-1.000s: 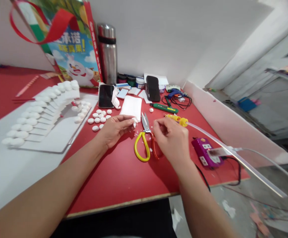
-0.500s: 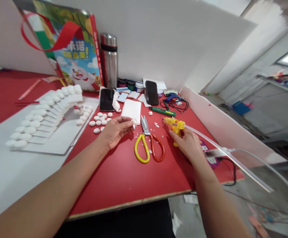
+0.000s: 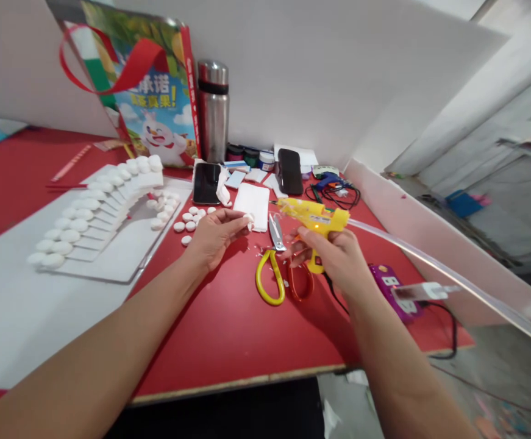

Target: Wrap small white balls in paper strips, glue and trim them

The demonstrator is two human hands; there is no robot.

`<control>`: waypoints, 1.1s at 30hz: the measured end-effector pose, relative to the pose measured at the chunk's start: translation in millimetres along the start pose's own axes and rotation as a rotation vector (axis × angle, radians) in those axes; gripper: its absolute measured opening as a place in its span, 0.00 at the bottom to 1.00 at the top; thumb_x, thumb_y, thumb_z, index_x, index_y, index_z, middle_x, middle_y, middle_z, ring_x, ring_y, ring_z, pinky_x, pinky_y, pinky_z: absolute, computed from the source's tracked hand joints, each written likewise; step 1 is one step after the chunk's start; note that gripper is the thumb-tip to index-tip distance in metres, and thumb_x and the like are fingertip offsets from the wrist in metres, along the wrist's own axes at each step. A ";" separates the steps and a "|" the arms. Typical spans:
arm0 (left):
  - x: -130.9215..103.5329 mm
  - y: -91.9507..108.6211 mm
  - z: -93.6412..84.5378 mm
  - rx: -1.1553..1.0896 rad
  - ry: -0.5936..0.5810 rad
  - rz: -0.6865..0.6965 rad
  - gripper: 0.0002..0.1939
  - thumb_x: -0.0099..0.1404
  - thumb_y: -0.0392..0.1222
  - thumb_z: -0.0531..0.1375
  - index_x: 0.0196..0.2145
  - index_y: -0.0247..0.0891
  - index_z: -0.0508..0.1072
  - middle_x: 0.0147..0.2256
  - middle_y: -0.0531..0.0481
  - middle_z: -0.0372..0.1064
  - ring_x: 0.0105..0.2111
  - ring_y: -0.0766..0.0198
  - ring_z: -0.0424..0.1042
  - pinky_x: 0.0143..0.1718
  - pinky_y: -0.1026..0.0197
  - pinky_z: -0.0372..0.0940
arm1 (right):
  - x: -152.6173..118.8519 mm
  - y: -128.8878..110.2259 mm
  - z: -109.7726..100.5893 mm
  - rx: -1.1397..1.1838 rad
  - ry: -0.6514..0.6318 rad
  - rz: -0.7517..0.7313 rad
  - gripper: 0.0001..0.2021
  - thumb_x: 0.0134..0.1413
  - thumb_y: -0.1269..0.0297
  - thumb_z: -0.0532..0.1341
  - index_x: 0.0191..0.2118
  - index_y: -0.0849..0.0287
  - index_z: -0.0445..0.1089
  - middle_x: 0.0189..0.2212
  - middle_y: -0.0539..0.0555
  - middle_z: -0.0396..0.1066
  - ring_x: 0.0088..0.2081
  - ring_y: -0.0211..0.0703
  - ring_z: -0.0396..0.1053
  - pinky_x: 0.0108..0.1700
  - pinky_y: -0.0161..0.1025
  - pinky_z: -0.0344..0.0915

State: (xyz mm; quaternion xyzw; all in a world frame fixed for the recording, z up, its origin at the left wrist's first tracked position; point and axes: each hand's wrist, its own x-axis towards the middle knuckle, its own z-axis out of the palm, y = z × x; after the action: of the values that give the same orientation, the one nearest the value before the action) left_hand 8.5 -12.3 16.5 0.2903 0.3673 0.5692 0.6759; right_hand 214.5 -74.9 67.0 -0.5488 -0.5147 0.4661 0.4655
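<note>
Between its thumb and fingertips, my left hand (image 3: 217, 236) pinches a small white piece (image 3: 249, 222); its exact kind is too small to make out. My right hand (image 3: 333, 250) grips a yellow hot glue gun (image 3: 316, 218), its nozzle pointing left and a small light lit on its side. A long clear glue stick (image 3: 397, 247) sticks out of the gun's back. Scissors (image 3: 276, 235) with one yellow and one red handle lie between my hands, partly behind my right fingers. Several round white pieces (image 3: 179, 227) lie beside my left hand.
A curved white model (image 3: 123, 195) with rows of white discs stands on a white board (image 3: 110, 268) at left. Behind are a gift bag (image 3: 155, 110), a steel flask (image 3: 214, 116) and two phones (image 3: 206, 183). A purple power strip (image 3: 384, 281) lies at right.
My right hand has lifted the glue gun off the table and brought it left, over the scissors. The left hand keeps its pinch. The view has shifted slightly.
</note>
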 end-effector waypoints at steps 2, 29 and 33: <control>0.7 -0.8 0.0 0.012 0.014 0.018 0.20 0.38 0.37 0.78 0.29 0.31 0.76 0.28 0.50 0.77 0.29 0.67 0.75 0.38 0.61 0.72 | 0.1 3.3 12.8 0.015 -0.041 0.018 0.17 0.50 0.50 0.70 0.31 0.62 0.75 0.25 0.55 0.77 0.25 0.44 0.76 0.27 0.39 0.75; 0.0 -2.7 0.2 0.096 0.009 0.015 0.15 0.45 0.36 0.75 0.30 0.31 0.76 0.29 0.49 0.76 0.31 0.66 0.74 0.41 0.58 0.70 | -2.5 33.8 17.9 -0.265 -0.036 -0.049 0.22 0.62 0.51 0.61 0.21 0.60 0.70 0.18 0.52 0.71 0.21 0.39 0.69 0.26 0.34 0.65; -0.7 -1.2 1.6 0.070 0.019 -0.004 0.16 0.44 0.35 0.76 0.29 0.31 0.76 0.29 0.50 0.76 0.31 0.66 0.74 0.42 0.58 0.70 | -3.4 31.8 18.0 -0.281 -0.032 -0.045 0.23 0.62 0.52 0.60 0.20 0.60 0.69 0.17 0.52 0.70 0.21 0.39 0.69 0.26 0.34 0.65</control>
State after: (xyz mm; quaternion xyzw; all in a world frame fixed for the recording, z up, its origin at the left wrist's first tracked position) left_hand 10.5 -13.2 16.5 0.3077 0.3936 0.5575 0.6630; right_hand 200.8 -78.9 33.2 -0.5893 -0.5945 0.3873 0.3863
